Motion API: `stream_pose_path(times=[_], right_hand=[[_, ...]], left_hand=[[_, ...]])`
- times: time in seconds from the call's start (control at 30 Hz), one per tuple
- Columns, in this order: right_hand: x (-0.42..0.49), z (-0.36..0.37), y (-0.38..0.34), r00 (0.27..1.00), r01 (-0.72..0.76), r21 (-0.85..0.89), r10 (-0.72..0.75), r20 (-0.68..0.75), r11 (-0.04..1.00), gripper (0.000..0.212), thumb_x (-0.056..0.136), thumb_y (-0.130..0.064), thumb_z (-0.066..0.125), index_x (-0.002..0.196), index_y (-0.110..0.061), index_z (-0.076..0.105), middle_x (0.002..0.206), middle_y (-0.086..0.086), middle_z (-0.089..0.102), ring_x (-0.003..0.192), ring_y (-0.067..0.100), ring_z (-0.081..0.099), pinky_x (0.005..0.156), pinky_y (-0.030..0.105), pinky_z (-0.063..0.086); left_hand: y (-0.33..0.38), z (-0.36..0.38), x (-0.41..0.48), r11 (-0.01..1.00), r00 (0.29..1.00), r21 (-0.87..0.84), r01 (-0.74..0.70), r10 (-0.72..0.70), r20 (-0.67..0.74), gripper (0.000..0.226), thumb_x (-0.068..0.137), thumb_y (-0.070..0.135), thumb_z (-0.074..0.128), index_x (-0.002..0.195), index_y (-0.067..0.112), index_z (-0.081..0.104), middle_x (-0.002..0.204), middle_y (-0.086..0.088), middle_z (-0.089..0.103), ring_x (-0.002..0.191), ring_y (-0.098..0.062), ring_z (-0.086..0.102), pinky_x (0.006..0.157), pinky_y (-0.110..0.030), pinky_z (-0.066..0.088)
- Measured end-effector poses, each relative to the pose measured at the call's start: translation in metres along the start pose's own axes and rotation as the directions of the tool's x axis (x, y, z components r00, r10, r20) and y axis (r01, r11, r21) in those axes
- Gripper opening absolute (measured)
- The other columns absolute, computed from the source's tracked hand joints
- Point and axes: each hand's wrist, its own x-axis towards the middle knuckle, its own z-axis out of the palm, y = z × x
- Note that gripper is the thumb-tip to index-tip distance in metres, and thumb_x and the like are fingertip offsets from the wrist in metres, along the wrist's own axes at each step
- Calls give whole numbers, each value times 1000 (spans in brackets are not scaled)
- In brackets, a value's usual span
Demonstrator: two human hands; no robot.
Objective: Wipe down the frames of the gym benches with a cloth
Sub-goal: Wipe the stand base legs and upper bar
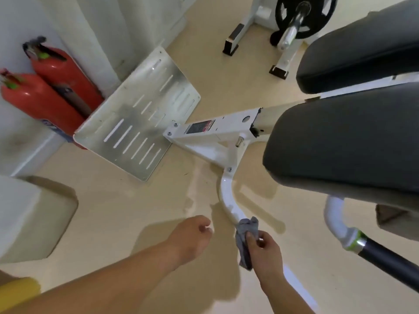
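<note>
A white steel bench frame [227,132] runs across the middle, with a curved white tube [226,196] bending down toward me. My right hand [263,250] grips a grey cloth [246,232] and holds it against the lower end of that curved tube. My left hand [192,234] hovers over the floor to the left of the tube, fingers loosely curled, holding nothing. Two dark grey bench pads [344,141] sit above the frame on the right.
A slotted metal footplate [136,114] lies at the frame's far end. Two red fire extinguishers [49,87] lean against the wall at left. A handle with a black grip [385,257] juts out at lower right. A barbell with a black plate [303,17] rests on a white rack behind.
</note>
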Motion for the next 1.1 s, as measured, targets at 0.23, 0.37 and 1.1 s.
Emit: stream_pose_path(times=[0.23,0.37,1.1], right_hand=[[138,102,81,959,229,-245,-262,-111,942,19,97,-40,54,81,-31,60,76,-5,64,73,16,63,68,40,55],[208,157,100,859,376,-355,-465,-212,856,9,99,-36,55,99,-33,63,94,-15,57,94,15,58,71,33,46],[323,203,51,472,484,-874,-829,299,-39,47,99,-25,51,144,-11,56,151,11,41,147,38,26,125,48,16]], left_hand=[[-105,16,177,930,994,354,-103,87,59,55,106,43,45,156,24,35,161,3,38,143,-18,43,117,-30,33],[-155,15,266,777,974,588,-225,199,111,60,107,46,40,160,20,27,166,-1,27,151,-20,30,120,-29,25],[-271,7,375,579,937,761,-293,333,107,95,95,70,27,149,30,-40,144,6,-60,132,-19,-58,112,-60,-29]])
